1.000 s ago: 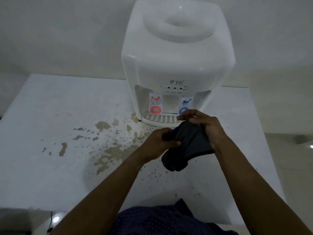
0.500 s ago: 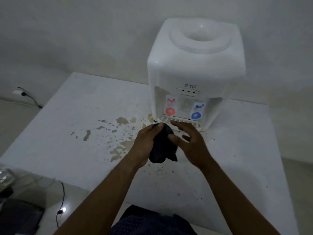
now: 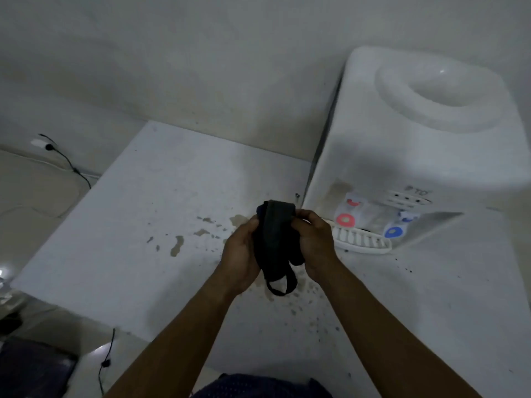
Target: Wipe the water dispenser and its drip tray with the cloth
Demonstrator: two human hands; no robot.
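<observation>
**Cloth bunched between both hands**

The left hand (image 3: pixel 240 254) and right hand (image 3: pixel 314 242) both grip the dark cloth (image 3: pixel 274 242) above the stained bench (image 3: pixel 138 225). The water dispenser (image 3: pixel 402 156) and drip tray (image 3: pixel 362 242) sit just beyond the right hand.

Bare left hand (image 3: pixel 240 254), right hand (image 3: pixel 314 242) and forearms (image 3: pixel 184 334); a dark navy, finely dotted fabric garment (image 3: pixel 258 387) shows at bottom centre.

Free table (image 3: pixel 129 225) surface at left, wall (image 3: pixel 201 67) behind; water dispenser (image 3: pixel 402 168) blocks the right side
</observation>
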